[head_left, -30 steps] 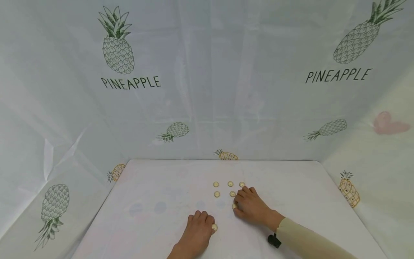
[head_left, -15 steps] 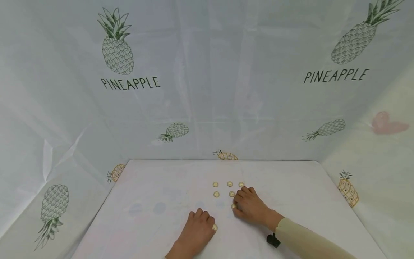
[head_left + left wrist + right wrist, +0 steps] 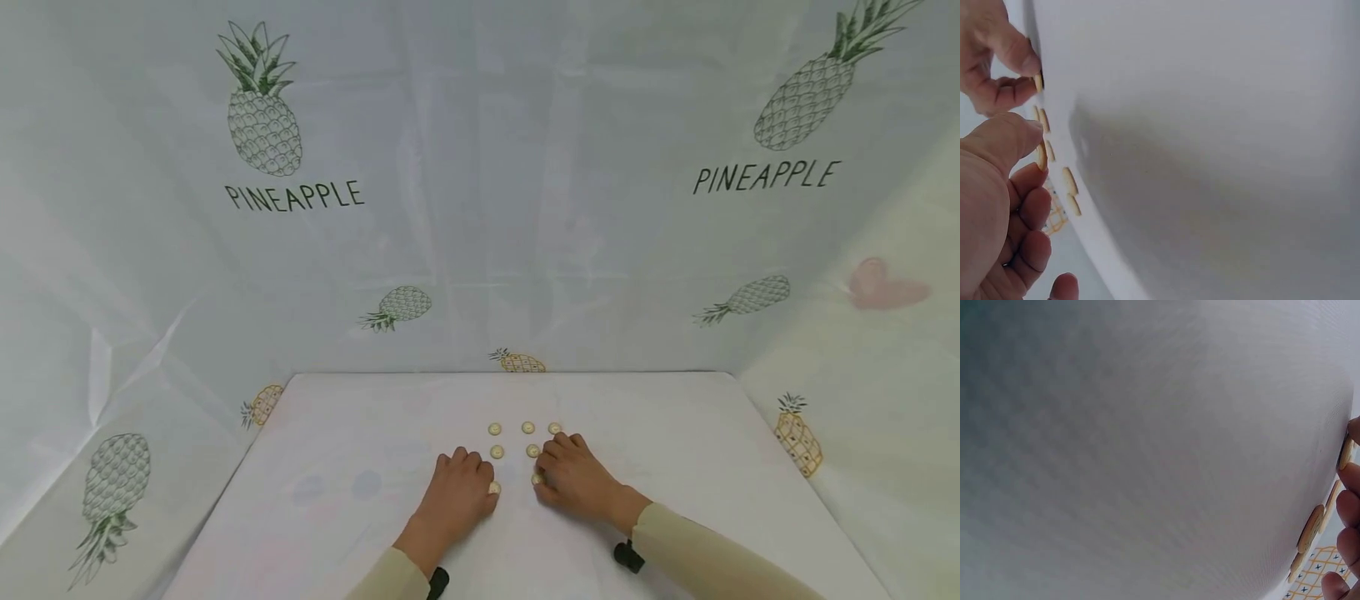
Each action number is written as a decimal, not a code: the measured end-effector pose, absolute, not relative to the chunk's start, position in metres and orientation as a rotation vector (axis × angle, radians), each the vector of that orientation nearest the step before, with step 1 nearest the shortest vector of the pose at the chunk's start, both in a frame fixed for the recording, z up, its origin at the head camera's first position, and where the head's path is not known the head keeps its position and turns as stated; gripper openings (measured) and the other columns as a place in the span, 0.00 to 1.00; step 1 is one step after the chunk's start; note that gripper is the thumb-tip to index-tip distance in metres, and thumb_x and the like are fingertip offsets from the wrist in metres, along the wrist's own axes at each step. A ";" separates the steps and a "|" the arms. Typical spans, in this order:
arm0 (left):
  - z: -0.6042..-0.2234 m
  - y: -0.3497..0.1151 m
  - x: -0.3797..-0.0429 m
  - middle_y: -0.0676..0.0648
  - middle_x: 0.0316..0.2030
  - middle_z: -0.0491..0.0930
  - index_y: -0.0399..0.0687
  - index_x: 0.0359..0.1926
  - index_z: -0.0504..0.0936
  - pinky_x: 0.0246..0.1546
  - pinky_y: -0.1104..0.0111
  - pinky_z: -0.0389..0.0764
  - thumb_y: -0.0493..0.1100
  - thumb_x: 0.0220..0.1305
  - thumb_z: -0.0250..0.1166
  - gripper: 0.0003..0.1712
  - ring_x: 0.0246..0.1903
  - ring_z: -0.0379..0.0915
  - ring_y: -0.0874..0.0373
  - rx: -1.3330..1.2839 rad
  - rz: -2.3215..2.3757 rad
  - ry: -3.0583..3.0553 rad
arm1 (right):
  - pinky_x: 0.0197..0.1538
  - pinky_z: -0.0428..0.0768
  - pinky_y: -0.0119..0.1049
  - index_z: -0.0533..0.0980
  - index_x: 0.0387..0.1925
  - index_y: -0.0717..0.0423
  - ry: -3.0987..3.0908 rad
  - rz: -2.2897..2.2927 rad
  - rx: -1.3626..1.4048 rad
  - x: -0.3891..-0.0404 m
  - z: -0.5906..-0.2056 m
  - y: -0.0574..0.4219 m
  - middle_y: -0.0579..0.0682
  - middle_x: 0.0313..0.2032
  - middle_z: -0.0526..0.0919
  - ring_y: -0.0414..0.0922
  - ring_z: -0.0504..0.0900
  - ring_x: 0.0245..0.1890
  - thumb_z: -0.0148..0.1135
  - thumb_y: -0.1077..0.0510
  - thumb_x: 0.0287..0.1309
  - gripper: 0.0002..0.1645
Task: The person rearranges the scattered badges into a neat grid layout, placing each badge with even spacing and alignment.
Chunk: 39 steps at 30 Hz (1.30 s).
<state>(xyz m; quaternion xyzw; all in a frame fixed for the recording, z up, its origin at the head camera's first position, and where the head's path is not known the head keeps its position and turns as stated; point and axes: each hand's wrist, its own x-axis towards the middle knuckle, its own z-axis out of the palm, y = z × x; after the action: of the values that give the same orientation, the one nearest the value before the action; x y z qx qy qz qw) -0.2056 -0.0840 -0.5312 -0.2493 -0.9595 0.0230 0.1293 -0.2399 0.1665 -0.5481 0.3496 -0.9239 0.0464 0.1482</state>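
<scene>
In the head view my left hand (image 3: 454,493) pinches a small round pale-yellow disc (image 3: 494,488) at the table's middle. The left wrist view shows that disc (image 3: 1042,155) on edge between thumb and index finger. To its right, my right hand (image 3: 579,478) pinches a similar disc (image 3: 537,479) between thumb and forefinger. The same disc (image 3: 1347,451) shows at the edge of the right wrist view. Beyond the hands lie several more discs: a back row with a left one (image 3: 495,428), a middle one (image 3: 528,427) and a right one (image 3: 554,428), and two in front (image 3: 497,452).
The discs lie on a white-covered table (image 3: 360,417). A pale curtain (image 3: 480,208) printed with pineapples rises behind it and along both sides. Dark wrist devices (image 3: 628,557) sit under the forearms.
My left hand has moved forward with its disc, which now sits about level with the right hand's disc. The right hand keeps its place. The head view has shifted slightly.
</scene>
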 end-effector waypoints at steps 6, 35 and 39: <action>-0.532 -0.079 -0.216 0.53 0.31 0.77 0.51 0.38 0.84 0.36 0.59 0.69 0.55 0.68 0.69 0.13 0.35 0.66 0.55 -0.663 0.067 -2.826 | 0.49 0.70 0.43 0.82 0.35 0.46 -2.630 0.114 1.040 -0.242 -0.549 0.160 0.41 0.37 0.80 0.42 0.70 0.43 0.71 0.47 0.62 0.09; -0.541 -0.102 -0.211 0.51 0.41 0.81 0.51 0.45 0.86 0.43 0.55 0.72 0.60 0.68 0.70 0.19 0.41 0.70 0.53 -0.453 -0.249 -2.927 | 0.52 0.69 0.45 0.83 0.40 0.49 -2.713 0.191 0.869 -0.237 -0.542 0.169 0.42 0.38 0.80 0.42 0.69 0.42 0.71 0.42 0.63 0.15; -0.537 -0.129 -0.192 0.48 0.46 0.82 0.48 0.52 0.84 0.47 0.52 0.73 0.57 0.64 0.75 0.23 0.46 0.71 0.51 -0.341 -0.345 -2.892 | 0.55 0.70 0.50 0.83 0.46 0.51 -2.740 0.284 0.697 -0.230 -0.538 0.187 0.44 0.42 0.82 0.46 0.74 0.47 0.72 0.46 0.63 0.17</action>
<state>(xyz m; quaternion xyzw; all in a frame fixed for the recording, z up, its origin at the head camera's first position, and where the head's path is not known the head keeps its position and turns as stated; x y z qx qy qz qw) -0.1924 -0.1288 -0.5373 -0.1157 -0.9808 -0.1171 0.1044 -0.2299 0.1873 -0.5377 0.2425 -0.9534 0.0988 0.1496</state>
